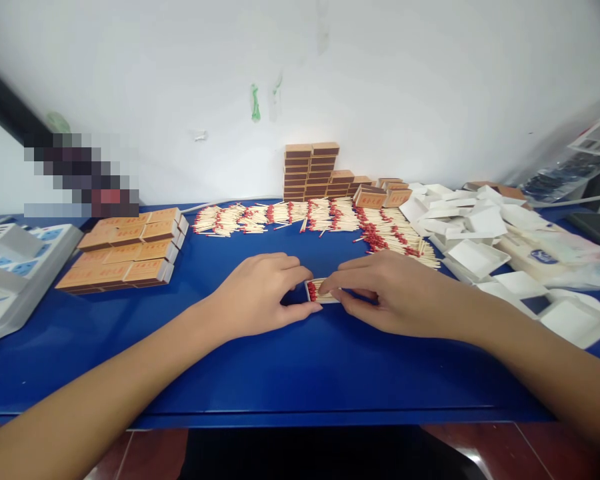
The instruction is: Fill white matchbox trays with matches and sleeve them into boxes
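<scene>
A small white matchbox tray (pixel 325 299) with red-tipped matches lies on the blue table between my hands. My left hand (pixel 265 293) grips its left end between thumb and fingers. From the right, my right hand (pixel 387 293) reaches over the tray, its fingertips on the matches inside. Just beyond my hands, loose matches (pixel 280 217) lie in a long row of piles, their heads red. Behind them, brown matchboxes (pixel 310 172) are stacked against the wall.
Filled orange matchboxes (pixel 125 250) form rows at the left, beside a white power strip (pixel 27 267). Many empty white trays (pixel 475 257) are heaped at the right, near a plastic tissue pack (pixel 545 257). The table's front edge (pixel 330 419) runs below my forearms.
</scene>
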Available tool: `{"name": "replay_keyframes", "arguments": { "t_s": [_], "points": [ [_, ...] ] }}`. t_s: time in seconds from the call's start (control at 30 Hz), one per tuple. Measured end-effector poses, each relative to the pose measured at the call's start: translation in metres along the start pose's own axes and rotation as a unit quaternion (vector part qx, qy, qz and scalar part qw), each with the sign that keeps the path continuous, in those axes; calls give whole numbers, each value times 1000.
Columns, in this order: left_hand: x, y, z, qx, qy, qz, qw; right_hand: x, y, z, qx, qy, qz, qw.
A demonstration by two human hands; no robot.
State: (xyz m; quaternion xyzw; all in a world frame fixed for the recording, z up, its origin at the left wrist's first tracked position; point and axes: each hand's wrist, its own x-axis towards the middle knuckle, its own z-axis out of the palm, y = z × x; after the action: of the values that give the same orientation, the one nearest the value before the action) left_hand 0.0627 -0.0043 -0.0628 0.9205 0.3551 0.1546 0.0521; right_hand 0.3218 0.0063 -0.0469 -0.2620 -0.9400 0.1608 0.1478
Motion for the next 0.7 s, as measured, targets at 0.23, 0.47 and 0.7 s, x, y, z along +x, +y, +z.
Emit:
{"name": "replay_keyframes", "arguments": {
  "t_s": [0.23, 0.47, 0.7],
  "points": [
    [0, -1, 0, -1, 2, 0, 1000, 0, -2, -1, -8, -5, -3, 1000],
    [0, -1, -2, 5, 1, -1, 1000, 0, -4, -5, -11, 7, 5, 1000],
    [-1, -2, -7, 10, 9, -6, 1000, 1, 6, -11, -22, 58, 38, 997]
  ]
}}
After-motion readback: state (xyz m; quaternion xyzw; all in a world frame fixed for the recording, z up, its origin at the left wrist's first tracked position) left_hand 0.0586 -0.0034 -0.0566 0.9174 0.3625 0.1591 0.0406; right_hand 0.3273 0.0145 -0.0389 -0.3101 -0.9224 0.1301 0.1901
